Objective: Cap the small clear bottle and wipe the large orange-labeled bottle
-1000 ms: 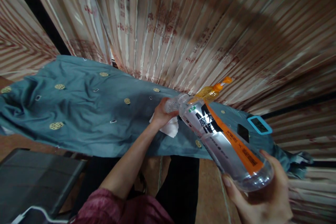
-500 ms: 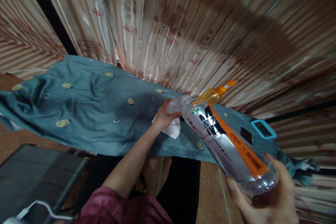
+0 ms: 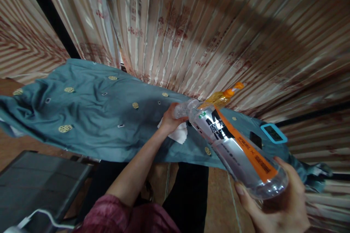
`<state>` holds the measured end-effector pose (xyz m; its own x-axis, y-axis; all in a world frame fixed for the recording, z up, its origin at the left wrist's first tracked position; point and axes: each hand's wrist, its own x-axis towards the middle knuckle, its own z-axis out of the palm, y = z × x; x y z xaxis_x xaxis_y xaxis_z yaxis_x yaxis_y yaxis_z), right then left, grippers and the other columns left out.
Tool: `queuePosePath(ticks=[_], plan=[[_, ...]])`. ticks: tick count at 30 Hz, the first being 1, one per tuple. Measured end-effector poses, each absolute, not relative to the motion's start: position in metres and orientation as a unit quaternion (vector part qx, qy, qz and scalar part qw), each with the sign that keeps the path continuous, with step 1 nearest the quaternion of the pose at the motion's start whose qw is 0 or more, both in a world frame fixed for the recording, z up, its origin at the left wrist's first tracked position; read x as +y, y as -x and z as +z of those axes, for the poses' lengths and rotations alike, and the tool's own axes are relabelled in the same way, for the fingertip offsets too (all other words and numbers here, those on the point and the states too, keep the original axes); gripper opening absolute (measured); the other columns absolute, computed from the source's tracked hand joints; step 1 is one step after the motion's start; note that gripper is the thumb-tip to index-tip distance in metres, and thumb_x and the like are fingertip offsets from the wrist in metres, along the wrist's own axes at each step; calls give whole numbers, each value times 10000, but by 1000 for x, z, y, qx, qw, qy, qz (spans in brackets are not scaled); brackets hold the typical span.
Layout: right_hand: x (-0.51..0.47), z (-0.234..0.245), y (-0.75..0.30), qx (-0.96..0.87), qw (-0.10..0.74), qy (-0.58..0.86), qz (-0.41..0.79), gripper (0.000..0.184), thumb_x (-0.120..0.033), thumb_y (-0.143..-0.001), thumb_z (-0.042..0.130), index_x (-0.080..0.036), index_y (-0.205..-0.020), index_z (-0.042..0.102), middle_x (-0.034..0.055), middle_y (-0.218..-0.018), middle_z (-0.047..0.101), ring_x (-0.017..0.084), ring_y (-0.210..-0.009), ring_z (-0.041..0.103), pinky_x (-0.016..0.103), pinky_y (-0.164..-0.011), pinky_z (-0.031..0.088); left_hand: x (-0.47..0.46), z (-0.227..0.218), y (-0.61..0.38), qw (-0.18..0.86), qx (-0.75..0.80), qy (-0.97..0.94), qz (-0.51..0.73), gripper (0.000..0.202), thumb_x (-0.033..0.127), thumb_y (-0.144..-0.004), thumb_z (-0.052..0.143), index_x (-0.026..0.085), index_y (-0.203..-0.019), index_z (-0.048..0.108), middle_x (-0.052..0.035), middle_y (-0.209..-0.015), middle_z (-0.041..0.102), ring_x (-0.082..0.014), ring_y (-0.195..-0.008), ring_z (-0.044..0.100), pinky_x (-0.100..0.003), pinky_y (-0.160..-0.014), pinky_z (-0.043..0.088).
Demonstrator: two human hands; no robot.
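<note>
My right hand [image 3: 279, 200] is wrapped round the base of a large clear plastic bottle [image 3: 232, 145] with a silver and orange label. The bottle is tilted, its neck pointing down and left, away from me. My left hand [image 3: 170, 118] grips a small clear container [image 3: 181, 110] held at the bottle's mouth; whether the two touch I cannot tell. Under the left hand a white tissue [image 3: 179, 134] lies on the cloth. Just behind the bottle's neck stands an orange-yellow pump bottle [image 3: 218, 98], partly hidden. Liquid inside the large bottle is hard to make out.
A teal cloth with pineapple prints [image 3: 93, 116] covers the narrow table. On its right side lie a dark phone-like object [image 3: 255, 139] and a blue-framed digital display [image 3: 274, 133]. A striped curtain [image 3: 177, 25] hangs behind. At lower left is a dark grey surface [image 3: 41, 178] with a white cable [image 3: 46, 212].
The large bottle and the small container have shifted very slightly to the left, the bottle's base a little higher. Both hands keep their hold.
</note>
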<state>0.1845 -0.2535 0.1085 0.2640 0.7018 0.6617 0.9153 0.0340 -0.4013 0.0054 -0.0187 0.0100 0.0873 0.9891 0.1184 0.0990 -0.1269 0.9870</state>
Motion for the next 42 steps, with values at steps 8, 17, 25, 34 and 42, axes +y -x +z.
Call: queuePosePath(ticks=[8, 17, 25, 34, 42], plan=[[-252, 110, -180, -587, 430, 677, -110, 957, -425, -628, 857, -221, -1473, 457, 121, -1266, 595, 255, -979, 642, 430, -899, 536, -17, 7, -6, 461, 468, -576, 487, 536, 290, -630, 833, 193, -1088, 572, -33, -1017, 699, -203, -939, 662, -310, -835, 509], [-248, 115, -175, -590, 434, 670, -121, 930, -418, -652, 842, -226, -1476, 454, 121, -1295, 577, 264, -1044, 624, 443, -942, 520, -16, 8, -6, 471, 462, -573, 486, 534, 269, -637, 828, 187, -1094, 563, -34, -1010, 698, -199, -935, 660, -301, -828, 501], [-252, 112, -179, -572, 433, 690, -98, 966, -446, -627, 855, -220, -1474, 449, 132, -1301, 583, 298, -1068, 637, 500, -965, 522, -17, 9, -5, 464, 467, -575, 486, 539, 281, -622, 838, 190, -1082, 573, -39, -1027, 702, -210, -957, 666, -310, -842, 514], [-250, 110, -183, -576, 444, 681, -85, 990, -434, -605, 872, -215, -1475, 454, 140, -1330, 573, 316, -1139, 612, 564, -1064, 445, -17, 9, -5, 461, 467, -582, 480, 552, 287, -634, 837, 181, -1104, 566, -43, -1031, 697, -206, -950, 662, -307, -834, 508], [-248, 116, -179, -587, 438, 675, -92, 935, -417, -657, 847, -217, -1477, 447, 124, -1325, 568, 304, -1158, 602, 558, -1089, 423, -16, 8, -5, 462, 463, -583, 482, 563, 298, -638, 835, 181, -1115, 560, -53, -1075, 689, -202, -964, 651, -311, -848, 494]])
